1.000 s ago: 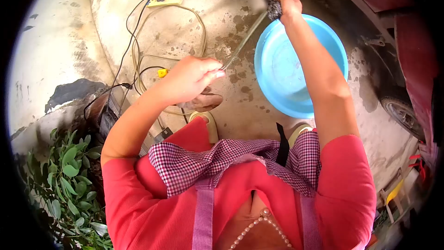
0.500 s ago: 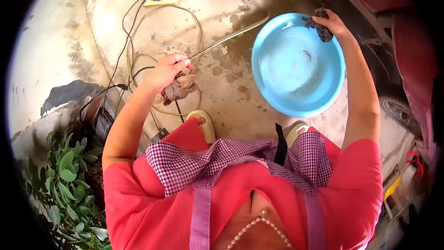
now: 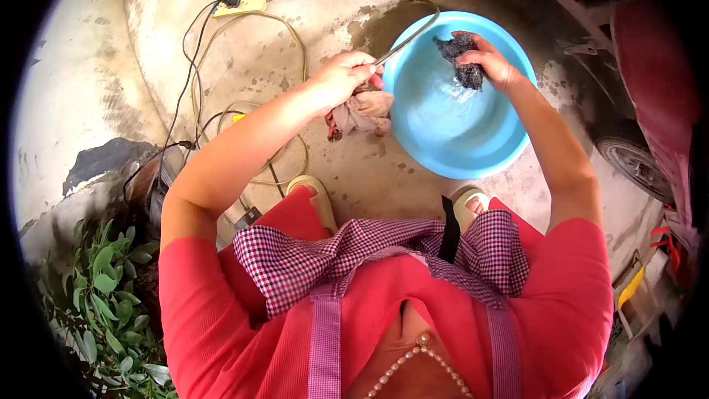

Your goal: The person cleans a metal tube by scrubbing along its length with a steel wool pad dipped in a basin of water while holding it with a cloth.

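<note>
My left hand [image 3: 346,81] is closed around a grey cable [image 3: 413,34], with a crumpled beige-grey cloth [image 3: 362,112] bunched beneath the fingers. From that hand the cable bends up over the left rim of a light blue basin [image 3: 413,144] on the floor. A dark, wet-looking scrubbing pad [image 3: 464,59] is gripped in my right hand [image 3: 491,61], over the upper part of the basin. Some water shows at the basin's bottom.
A yellow power strip [image 3: 241,4] with a black plug and looped cables lies at the upper left. Leafy plants [image 3: 107,281] stand at the lower left. At the right are a red vehicle panel [image 3: 650,96] and a wheel [image 3: 636,166].
My right hand has moved left and down with the pad, from the basin's right rim to over its inside. My left hand has shifted right and up with the cable and cloth, close to the basin.
</note>
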Demonstrator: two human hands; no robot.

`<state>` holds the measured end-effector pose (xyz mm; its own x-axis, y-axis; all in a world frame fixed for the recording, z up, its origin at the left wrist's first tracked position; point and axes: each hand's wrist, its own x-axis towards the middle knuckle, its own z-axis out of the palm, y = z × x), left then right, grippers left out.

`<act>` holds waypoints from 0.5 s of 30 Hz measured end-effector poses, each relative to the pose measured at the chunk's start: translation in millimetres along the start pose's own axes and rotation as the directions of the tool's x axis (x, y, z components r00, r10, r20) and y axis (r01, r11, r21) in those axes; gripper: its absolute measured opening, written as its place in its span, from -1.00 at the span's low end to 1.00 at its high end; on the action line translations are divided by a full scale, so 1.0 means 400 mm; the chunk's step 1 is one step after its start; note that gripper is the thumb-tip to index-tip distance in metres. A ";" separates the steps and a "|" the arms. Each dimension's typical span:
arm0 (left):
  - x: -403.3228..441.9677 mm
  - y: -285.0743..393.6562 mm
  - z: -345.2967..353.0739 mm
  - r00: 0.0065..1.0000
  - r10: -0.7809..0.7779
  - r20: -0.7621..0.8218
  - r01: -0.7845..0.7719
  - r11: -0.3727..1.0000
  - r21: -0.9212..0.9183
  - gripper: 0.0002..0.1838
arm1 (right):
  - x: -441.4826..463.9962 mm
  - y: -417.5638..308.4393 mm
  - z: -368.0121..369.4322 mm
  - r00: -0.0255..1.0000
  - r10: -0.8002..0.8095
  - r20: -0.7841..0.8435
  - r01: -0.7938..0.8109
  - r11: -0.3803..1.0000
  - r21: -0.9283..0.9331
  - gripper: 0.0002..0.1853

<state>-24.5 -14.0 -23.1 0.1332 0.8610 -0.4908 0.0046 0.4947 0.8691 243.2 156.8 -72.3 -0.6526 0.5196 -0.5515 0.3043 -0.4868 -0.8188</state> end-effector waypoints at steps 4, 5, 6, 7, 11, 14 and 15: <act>0.076 -0.005 0.037 0.999 -0.032 0.007 0.033 0.996 -0.083 -0.80 | -0.054 -0.029 0.091 0.988 -0.082 0.132 -0.015 0.793 0.609 -0.51; 0.094 -0.008 0.051 0.999 -0.036 0.018 0.038 0.996 -0.081 -0.81 | -0.050 -0.024 0.117 0.983 -0.133 0.127 0.016 0.749 0.662 -0.54; 0.103 -0.004 0.066 0.999 -0.044 0.022 0.044 0.999 -0.018 -0.81 | -0.040 -0.019 0.143 0.986 -0.137 0.099 0.028 0.712 0.702 -0.58; 0.107 0.006 0.082 0.998 -0.055 0.026 0.054 0.998 0.044 -0.81 | -0.028 -0.014 0.170 0.983 -0.160 0.093 0.043 0.686 0.726 -0.61; 0.103 0.004 0.080 0.997 -0.048 0.056 0.039 0.987 0.158 -0.79 | 0.059 0.002 0.153 0.987 -0.100 -0.129 0.161 0.725 0.669 -0.76; 0.082 -0.053 0.018 1.000 -0.030 -0.004 0.029 0.951 0.308 -0.80 | 0.098 -0.025 0.081 0.967 -0.084 -0.242 0.236 0.654 0.718 -0.77; 0.069 -0.079 -0.004 0.999 0.001 -0.049 0.015 0.952 0.304 -0.80 | 0.094 -0.040 0.063 0.961 -0.107 -0.254 0.263 0.633 0.728 -0.76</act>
<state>-22.6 -5.6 -64.2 0.0841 0.8661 -0.4928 0.3079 0.4478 0.8395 196.4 166.5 -75.8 -0.4840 0.7298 -0.4829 -0.4838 -0.6830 -0.5473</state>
